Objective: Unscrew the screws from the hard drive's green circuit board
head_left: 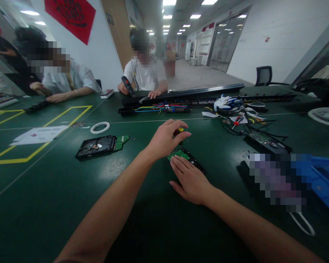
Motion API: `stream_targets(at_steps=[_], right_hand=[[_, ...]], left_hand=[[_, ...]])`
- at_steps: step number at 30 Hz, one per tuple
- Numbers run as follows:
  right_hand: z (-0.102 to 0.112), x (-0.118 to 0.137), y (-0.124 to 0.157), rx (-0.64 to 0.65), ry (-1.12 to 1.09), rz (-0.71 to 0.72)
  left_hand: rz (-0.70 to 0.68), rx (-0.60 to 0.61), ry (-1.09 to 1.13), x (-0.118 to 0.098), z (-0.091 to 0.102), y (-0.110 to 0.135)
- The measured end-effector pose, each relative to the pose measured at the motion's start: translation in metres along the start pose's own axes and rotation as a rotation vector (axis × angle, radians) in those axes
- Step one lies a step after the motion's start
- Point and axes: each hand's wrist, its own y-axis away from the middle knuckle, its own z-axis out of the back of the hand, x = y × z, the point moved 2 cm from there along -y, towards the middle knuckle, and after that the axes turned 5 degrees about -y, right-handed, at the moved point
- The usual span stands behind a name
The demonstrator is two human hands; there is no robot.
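Observation:
Before me on the green table lies a hard drive (pixel 192 159) with a green circuit board facing up. My right hand (pixel 193 179) rests on it from the near side, fingers stretched flat over the board and the thumb apart. Just above the far end, my left hand (pixel 167 138) curls loosely round a short upright screwdriver (pixel 180 130) with a dark handle and yellow cap. Its tip is hidden by my hand. Tiny screws (pixel 194 137) lie beyond the drive. To the left sits a black drive caddy (pixel 97 146) with a green board at one end.
A white ring (pixel 100 128) and paper sheets (pixel 38 135) lie left. At right are gloves (pixel 227 103), a red screwdriver (pixel 237 121), cables, another drive (pixel 268 142) and a blue tray (pixel 323 179). Across the table, a person holds a power screwdriver (pixel 128 86) beside long black rails (pixel 205 89).

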Motion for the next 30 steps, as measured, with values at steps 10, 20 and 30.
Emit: stream_targets(at_steps=[10,20,30], right_hand=[[0.0,-0.001,0.0,0.019,-0.005,-0.02],[-0.001,-0.001,0.0,-0.01,-0.014,0.01],[-0.001,-0.001,0.0,-0.021,0.005,0.022]], left_hand=[[-0.006,-0.034,-0.039,-0.004,-0.002,0.0],[-0.067,0.06,0.058,-0.005,0.002,0.001],[-0.004,0.191,0.137,-0.004,0.011,0.003]])
